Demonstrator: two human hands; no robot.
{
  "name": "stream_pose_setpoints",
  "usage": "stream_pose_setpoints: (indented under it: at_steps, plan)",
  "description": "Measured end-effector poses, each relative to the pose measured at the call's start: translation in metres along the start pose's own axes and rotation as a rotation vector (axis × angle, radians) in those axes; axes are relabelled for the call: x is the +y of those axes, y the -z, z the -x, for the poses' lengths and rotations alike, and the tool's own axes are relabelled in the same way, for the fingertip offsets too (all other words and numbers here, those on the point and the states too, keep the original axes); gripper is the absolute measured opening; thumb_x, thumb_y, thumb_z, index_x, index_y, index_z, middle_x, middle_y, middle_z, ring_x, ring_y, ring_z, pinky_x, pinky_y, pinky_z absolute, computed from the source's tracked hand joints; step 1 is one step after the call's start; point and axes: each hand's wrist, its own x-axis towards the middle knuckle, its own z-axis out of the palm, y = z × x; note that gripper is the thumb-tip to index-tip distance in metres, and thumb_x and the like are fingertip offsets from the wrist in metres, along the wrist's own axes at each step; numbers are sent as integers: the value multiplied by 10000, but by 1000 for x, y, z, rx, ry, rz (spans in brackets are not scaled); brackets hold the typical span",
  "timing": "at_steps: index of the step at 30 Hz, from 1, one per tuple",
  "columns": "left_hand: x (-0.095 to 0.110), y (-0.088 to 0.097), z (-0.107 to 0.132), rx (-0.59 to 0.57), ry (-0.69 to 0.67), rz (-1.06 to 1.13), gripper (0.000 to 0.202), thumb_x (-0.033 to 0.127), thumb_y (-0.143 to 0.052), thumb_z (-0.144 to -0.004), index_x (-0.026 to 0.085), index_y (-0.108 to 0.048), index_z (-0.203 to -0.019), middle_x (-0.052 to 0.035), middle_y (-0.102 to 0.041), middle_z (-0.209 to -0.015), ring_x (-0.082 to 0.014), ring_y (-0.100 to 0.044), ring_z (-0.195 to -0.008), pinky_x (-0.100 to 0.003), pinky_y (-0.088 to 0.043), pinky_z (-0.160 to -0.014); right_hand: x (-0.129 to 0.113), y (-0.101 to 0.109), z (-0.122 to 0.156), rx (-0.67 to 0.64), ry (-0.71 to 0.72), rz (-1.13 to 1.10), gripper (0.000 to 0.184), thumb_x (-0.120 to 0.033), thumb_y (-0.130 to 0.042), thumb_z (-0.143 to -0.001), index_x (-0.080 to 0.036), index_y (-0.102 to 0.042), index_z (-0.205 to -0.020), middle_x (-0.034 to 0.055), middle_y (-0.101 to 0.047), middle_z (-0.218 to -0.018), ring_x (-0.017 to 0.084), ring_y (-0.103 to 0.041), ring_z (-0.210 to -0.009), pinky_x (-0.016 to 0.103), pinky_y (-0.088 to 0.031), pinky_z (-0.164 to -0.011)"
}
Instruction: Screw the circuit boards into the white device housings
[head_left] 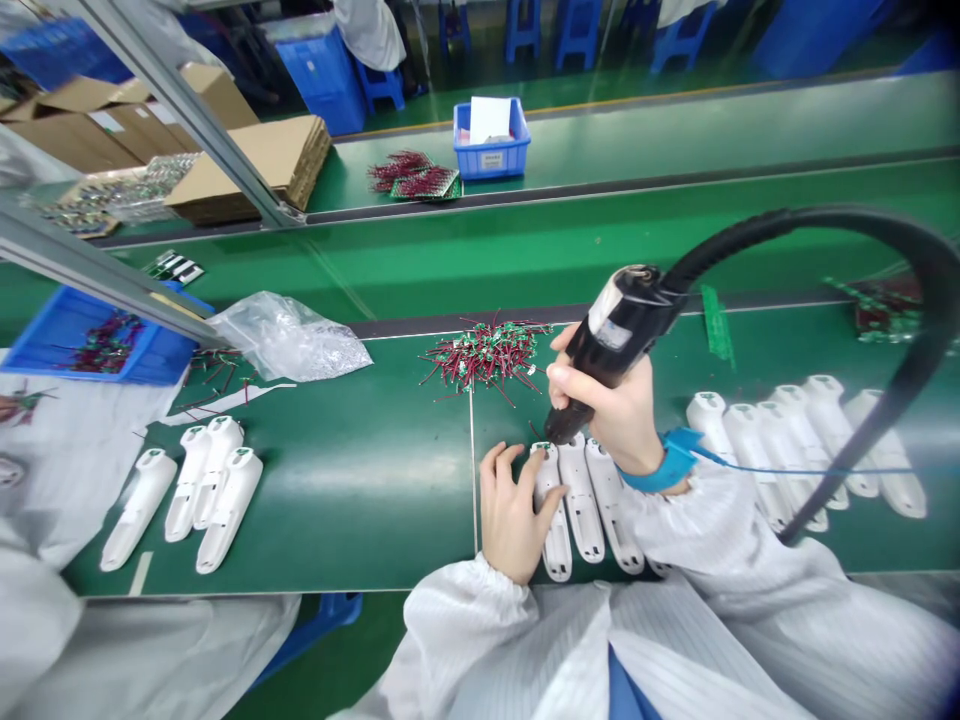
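Note:
My right hand [619, 400] is wrapped round a black cylindrical hand tool [615, 330], from whose back end a thick black hose arches to the right. The tool's tip points down at the top end of a white plastic housing [556, 545], where a small green part shows. My left hand [514, 510] steadies that housing, fingers at its upper left and thumb across its right side. More long white housings [581, 500] lie side by side just right of it, partly under my right arm. A blue wrist strap [667, 460] with a thin cord circles my right wrist.
A heap of small green boards with dark red wires [491, 355] lies ahead, a clear plastic bag [289, 335] to its left. White housings stand in groups at left [225, 500] and right [795, 440]. A blue bin [161, 360] and a co-worker's sleeve [37, 620] are at left.

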Motion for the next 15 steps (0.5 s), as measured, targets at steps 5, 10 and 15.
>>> stream_pose_setpoints:
  at_steps: [5,10,15]
  plan:
    - [-2,-2,1,-25,-8,17,431,312,-675,-849,213,-563,-1253,-107,-618,-1150,-325,-461,-1202,-530,-470,-993,2,1,-1,-17,-12,-5,257,-293,-784,-708,-189,-594,-846,-59,-549,-574,95,-507,-454,249,-435,-467]
    - [-2,-3,1,-22,-15,26,430,309,-670,-853,203,-558,-1254,-101,-632,-1165,-329,-459,-1207,-525,-463,-1001,2,-1,-3,-34,-30,-10,257,-301,-787,-705,-181,-594,-824,-57,-551,-555,92,-506,-443,244,-446,-461]
    - [-2,-2,1,-18,-22,28,422,302,-667,-855,187,-561,-1246,-106,-638,-1168,-330,-457,-1209,-521,-464,-996,2,-3,-5,-49,-20,-23,239,-274,-787,-715,-170,-621,-852,-47,-582,-572,85,-515,-453,227,-452,-463]
